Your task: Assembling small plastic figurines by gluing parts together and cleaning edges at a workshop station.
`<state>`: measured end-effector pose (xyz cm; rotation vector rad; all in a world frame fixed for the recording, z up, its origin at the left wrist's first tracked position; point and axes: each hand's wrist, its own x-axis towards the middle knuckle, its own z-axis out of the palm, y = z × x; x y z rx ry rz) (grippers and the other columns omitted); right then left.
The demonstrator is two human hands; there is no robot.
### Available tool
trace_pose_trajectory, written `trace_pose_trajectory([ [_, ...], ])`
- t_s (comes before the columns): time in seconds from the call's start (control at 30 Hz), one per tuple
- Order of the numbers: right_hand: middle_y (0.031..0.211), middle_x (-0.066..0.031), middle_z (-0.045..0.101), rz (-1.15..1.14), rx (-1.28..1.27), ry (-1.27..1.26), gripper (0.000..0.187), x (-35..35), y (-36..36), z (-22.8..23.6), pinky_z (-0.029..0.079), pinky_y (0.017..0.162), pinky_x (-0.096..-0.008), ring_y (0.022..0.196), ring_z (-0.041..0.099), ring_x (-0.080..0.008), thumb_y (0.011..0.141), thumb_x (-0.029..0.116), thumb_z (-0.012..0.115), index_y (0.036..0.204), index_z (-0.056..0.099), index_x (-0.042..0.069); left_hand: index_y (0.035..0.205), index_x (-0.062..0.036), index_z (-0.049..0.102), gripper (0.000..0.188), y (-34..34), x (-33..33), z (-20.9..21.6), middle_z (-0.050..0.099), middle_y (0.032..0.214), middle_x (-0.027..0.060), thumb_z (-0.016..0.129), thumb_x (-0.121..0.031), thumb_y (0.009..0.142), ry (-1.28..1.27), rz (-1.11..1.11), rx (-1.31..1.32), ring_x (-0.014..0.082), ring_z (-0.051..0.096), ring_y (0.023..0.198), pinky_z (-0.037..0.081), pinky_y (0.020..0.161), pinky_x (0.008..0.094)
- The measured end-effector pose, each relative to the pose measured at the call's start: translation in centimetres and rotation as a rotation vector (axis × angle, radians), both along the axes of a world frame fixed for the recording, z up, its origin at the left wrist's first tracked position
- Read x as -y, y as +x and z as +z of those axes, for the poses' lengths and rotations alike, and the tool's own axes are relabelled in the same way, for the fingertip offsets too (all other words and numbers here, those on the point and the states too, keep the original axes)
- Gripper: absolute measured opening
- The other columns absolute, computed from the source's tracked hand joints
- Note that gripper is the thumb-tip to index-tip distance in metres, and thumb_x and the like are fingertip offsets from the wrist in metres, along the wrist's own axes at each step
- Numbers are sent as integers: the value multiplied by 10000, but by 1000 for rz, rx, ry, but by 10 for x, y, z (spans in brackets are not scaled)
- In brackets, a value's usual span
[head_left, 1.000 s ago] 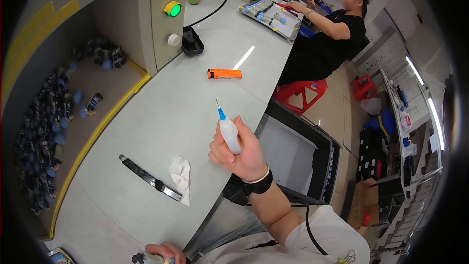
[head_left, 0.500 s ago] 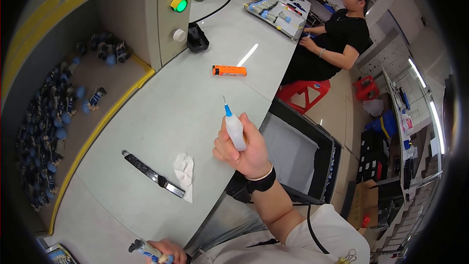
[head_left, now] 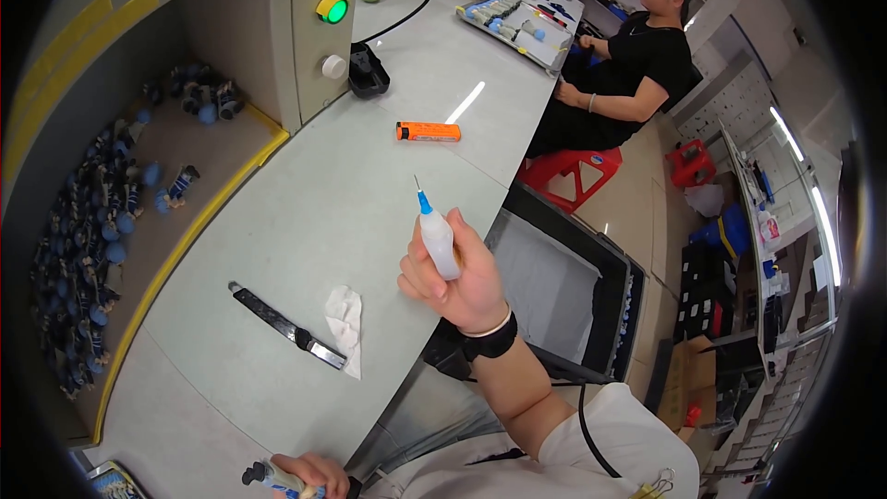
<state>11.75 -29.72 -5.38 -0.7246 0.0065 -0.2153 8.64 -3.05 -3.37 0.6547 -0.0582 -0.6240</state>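
Observation:
Raised over the table's near right side, my right hand (head_left: 467, 282) is closed round a small white squeeze bottle (head_left: 437, 242). Its blue neck carries a thin needle tip that points up and away from me. At the bottom edge my left hand (head_left: 319, 473) wraps its fingers round a small figurine (head_left: 277, 478) in grey, blue and beige with dark ends; part of it is hidden by the fingers and the frame's edge. Between the hands lie a black-handled cutter knife (head_left: 285, 325) and a crumpled white tissue (head_left: 344, 323), both untouched.
An orange cylinder (head_left: 428, 131) and a black holder (head_left: 369, 71) lie farther up the table. Left, a yellow-edged bay (head_left: 185, 249) holds many blue-headed figurines (head_left: 97, 249). A tray (head_left: 545, 48) stands at the back. A co-worker (head_left: 637, 65) sits beyond, near a black crate (head_left: 554, 277).
The view has shifted slightly. Both hands keep their grip on the bottle and the figurine. The co-worker's hands have moved apart and away from the tray's edge.

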Motion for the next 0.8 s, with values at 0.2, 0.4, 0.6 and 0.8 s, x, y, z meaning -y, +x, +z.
trace_pose_trajectory([
  [0.2, 406, 3, 341, -66, -74, 6, 459, -4, 1, 5, 227, 406, -230, 374, 272, -87, 883, 372, 176, 721, 459, 48, 795, -32, 383, 289, 0, 3, 1, 358, 631, 48, 570, -217, 677, 53, 1, 18, 109, 324, 524, 285, 442, 200],
  [0.4, 408, 4, 338, -49, -59, -9, 457, 0, 3, 3, 226, 407, -230, 375, 272, -87, 881, 377, 177, 724, 461, 54, 794, -36, 382, 281, 3, 5, 0, 364, 637, 47, 566, -216, 683, 73, -25, 62, 108, 322, 523, 278, 445, 202],
  [0.6, 462, -40, 385, -11, 0, 20, 395, 2, -3, 0, 256, 441, -232, 415, 297, -108, 880, 369, 226, 763, 445, 63, 798, -50, 385, 260, 1, 2, 0, 381, 668, 44, 564, -204, 688, 38, -22, 84, 108, 322, 535, 274, 447, 206],
  [0.8, 469, -41, 386, -140, -24, -40, 362, -11, -3, -3, 277, 436, -227, 422, 339, -112, 876, 363, 257, 847, 450, 58, 825, -63, 390, 242, -2, -3, 1, 394, 710, 49, 552, -194, 701, 11, 24, 79, 120, 332, 566, 285, 462, 213],
])
